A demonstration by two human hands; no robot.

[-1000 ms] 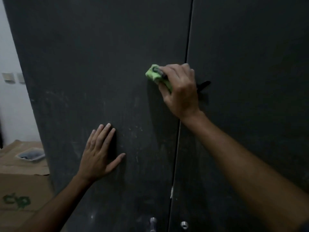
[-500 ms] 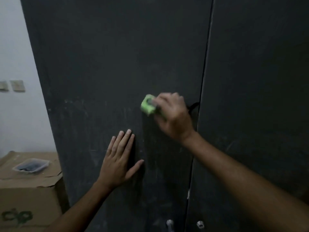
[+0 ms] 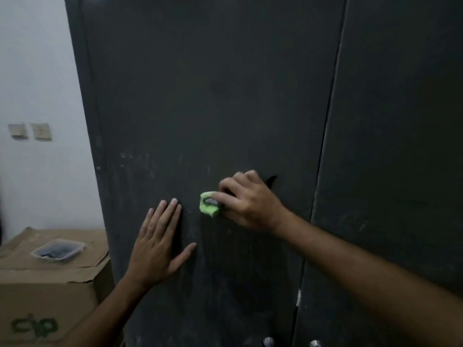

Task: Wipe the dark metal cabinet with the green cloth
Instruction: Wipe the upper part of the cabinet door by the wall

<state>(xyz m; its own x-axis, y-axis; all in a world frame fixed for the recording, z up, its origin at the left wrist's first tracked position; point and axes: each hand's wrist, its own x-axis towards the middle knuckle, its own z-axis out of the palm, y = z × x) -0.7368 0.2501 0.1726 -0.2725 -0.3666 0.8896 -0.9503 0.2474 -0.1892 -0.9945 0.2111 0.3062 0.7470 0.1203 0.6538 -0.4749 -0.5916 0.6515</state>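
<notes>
Dark metal cabinet point(image 3: 225, 96): pale smudges remain across the left door at mid-height, so wiping appears partly done. Left hand point(image 3: 157, 244), fingers straight, presses flat on that door. Right hand point(image 3: 250, 204) grips the bunched green cloth point(image 3: 209, 204) against it, near the centre seam.

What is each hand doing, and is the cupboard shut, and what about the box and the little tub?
right hand: grips the green cloth against the door
left hand: flat on the door, fingers straight
dark metal cabinet: both doors closed, pale smudges showing
cardboard box: flaps folded shut
plastic tub: sits on the box, holds something dark
</notes>
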